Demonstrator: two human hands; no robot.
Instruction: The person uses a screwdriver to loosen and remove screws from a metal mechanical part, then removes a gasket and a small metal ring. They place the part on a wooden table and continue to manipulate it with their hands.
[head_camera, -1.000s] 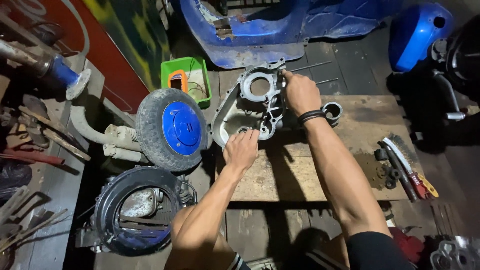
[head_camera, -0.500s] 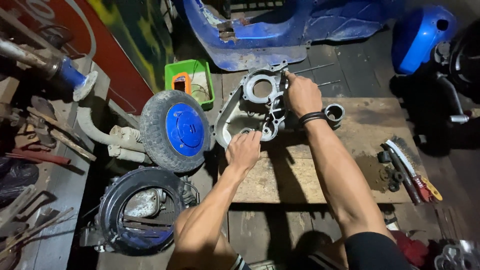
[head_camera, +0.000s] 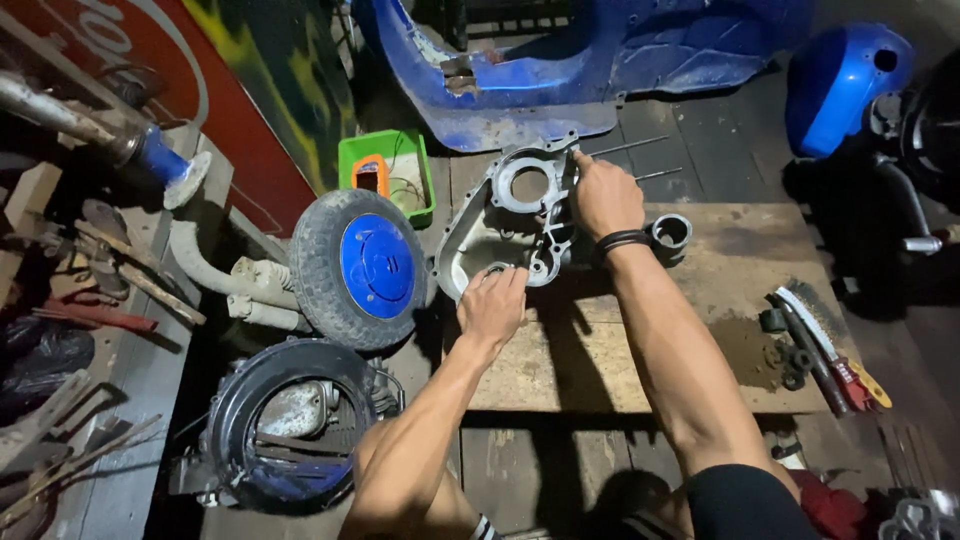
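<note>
Little has shifted: left hand (head_camera: 492, 303) and right hand (head_camera: 603, 195) still grip the grey engine casing (head_camera: 505, 230) edges.

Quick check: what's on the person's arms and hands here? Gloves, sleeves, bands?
Both hands are bare, no gloves. The right hand has a dark band at the wrist. The left hand wears nothing. Forearms are uncovered; a black garment edge shows at the right upper arm.

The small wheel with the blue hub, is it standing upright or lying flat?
Upright, tilted a little: the wheel stands on its tread beside the wooden board, blue hub facing sideways toward the camera.
</note>
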